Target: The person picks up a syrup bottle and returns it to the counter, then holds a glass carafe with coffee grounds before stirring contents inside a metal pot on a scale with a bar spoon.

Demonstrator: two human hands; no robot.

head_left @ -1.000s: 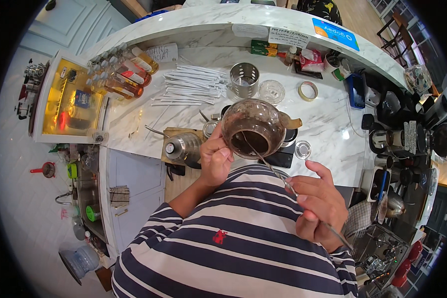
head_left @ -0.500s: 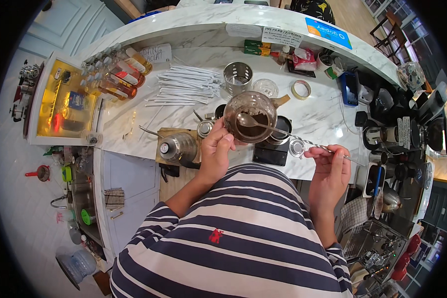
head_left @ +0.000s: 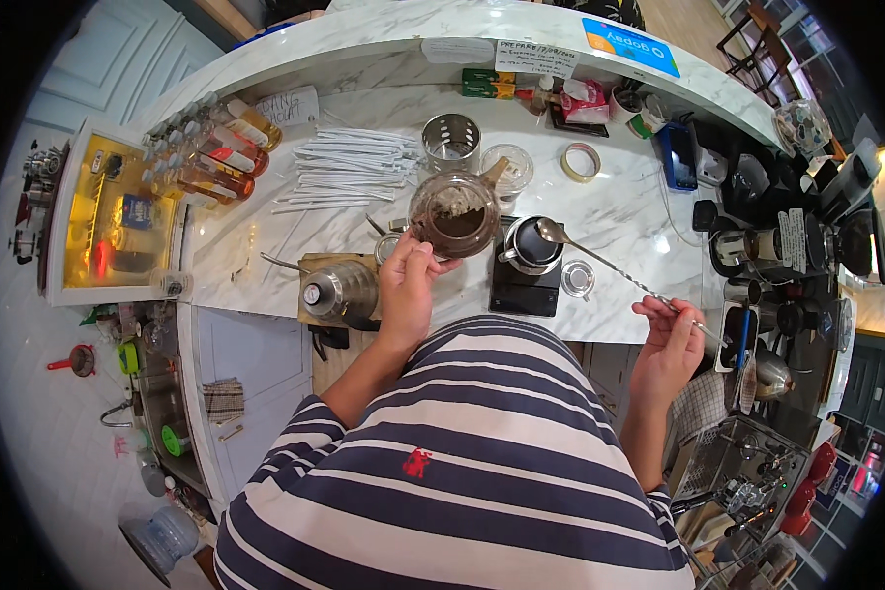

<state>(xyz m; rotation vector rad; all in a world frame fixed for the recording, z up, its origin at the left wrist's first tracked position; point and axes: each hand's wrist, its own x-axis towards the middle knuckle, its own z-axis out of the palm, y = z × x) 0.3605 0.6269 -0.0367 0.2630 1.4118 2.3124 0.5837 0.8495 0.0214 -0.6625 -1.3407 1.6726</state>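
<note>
Held up over the counter by my left hand [head_left: 406, 295] is a round glass pot [head_left: 441, 226] with dark coffee grounds inside and a light wooden handle pointing away. My left fingers close round its near rim. Pinched in my right hand [head_left: 667, 346] is a long bar spoon [head_left: 615, 267] with a twisted shaft. Its bowl hangs over the right edge of a small metal cup [head_left: 533, 264] with a dark top; contact cannot be told. That cup stands on a black scale [head_left: 523, 299], and a small round metal piece [head_left: 578, 279] lies beside it.
A steel gooseneck kettle [head_left: 342, 295] stands on a wooden board at left. Behind are wrapped straws [head_left: 349, 169], a perforated steel canister [head_left: 451, 145], a clear lid [head_left: 514, 169] and a tape roll [head_left: 580, 162]. Bottles [head_left: 211, 157] line the far left; coffee gear crowds the right.
The bar spoon has come out of the glass pot and moved right to the metal cup. My left hand has shifted the pot leftward, uncovering the scale and cup.
</note>
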